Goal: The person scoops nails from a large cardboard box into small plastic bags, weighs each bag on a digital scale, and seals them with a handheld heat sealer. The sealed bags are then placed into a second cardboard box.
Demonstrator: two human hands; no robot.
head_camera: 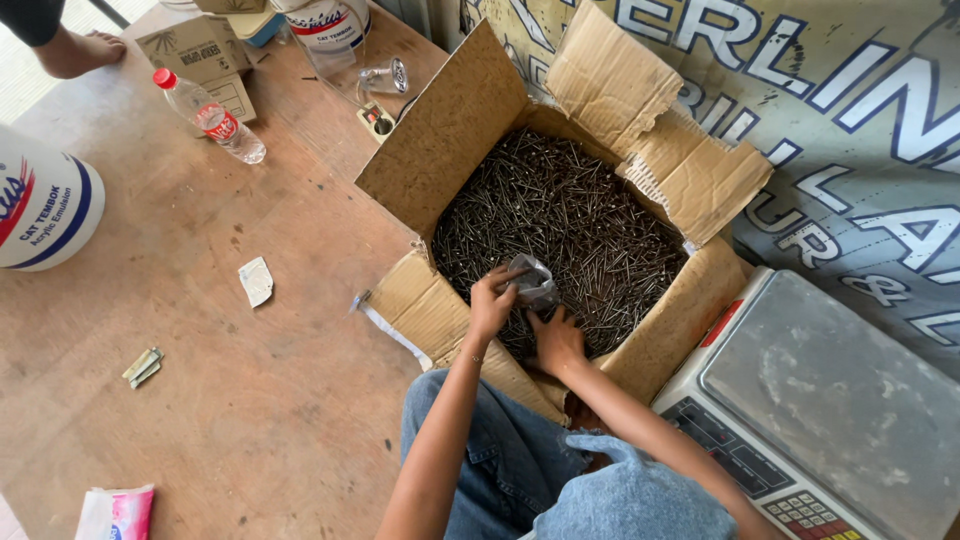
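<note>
While the left hand (490, 305) is pinching a small clear plastic bag (533, 283) over the open brown cardboard box (455, 130), the right hand's fingers (556, 340) are digging, curled, into loose dark nails (560, 215); sharp points could prick skin or tear the bag.

Dark grey steel nails (570, 225) in tan cardboard box (455, 130), silver-topped weighing scale (850, 385) w/ red trim, blue denim jeans (500, 460).
</note>
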